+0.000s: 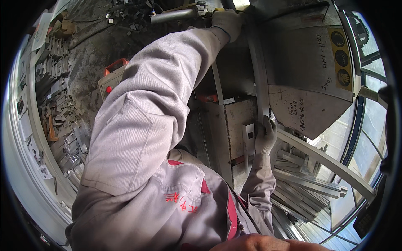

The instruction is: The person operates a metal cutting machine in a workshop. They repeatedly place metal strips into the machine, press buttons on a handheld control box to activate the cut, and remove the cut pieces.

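The right-hand side of the view is filled by a large grey sheet-metal housing [295, 56], below which a stack of silver metal profiles [301, 188] is laid. Over the stack a long pale metal beam [326, 161] is slanted down to the right. Along the left flank of the housing is set 1 long, straight, light-grey metal bar [259, 77], its long axis run forward from the body and tipped slightly left. Its near end is pointed back toward the wearer and met by the right hand [266, 136] in a pale work glove; from those fingers the bar is extended straight ahead, so the right hand is judged nearer to that end. The far end is carried up beside the left hand [227, 23], also gloved. The right fingers are bent up at the bar's near end, but whether they are clamped cannot be told; the left fingers are largely hidden, so neither their state nor contact can be told. Left of the right wrist, a small silver plate with 1 dark square opening [249, 148] is seen.
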Demonstrator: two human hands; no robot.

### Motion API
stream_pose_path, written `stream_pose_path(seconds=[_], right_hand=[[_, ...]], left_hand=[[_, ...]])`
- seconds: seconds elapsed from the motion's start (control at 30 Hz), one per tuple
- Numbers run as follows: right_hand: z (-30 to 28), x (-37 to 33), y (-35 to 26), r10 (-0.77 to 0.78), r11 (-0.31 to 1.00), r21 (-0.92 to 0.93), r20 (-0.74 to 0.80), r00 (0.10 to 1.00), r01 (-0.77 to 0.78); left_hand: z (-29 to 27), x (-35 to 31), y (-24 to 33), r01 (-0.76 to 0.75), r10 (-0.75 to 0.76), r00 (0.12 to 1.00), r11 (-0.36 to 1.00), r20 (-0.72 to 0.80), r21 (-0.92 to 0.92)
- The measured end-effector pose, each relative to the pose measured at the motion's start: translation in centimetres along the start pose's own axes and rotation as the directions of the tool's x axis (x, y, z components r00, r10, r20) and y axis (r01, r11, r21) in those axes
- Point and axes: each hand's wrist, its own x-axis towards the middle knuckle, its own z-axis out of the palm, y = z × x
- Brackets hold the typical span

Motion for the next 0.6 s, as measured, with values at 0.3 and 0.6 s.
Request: stream_pose_path(seconds=[0.3,0.6], right_hand=[[1.2,0.0,0.5,-0.033,0.999,0.019,-0.084,0.996,0.035],[0.7,-0.5,1.0,-0.023,0.999,-0.045,-0.052,0.998,0.021]], left_hand=[[-2.4,-12.7,-2.4,-0.232,0.238,0.967,0.970,0.091,-0.077],[-0.2,-16.2,-0.3,-0.308,0.292,0.950,0.932,-0.109,-0.191]])
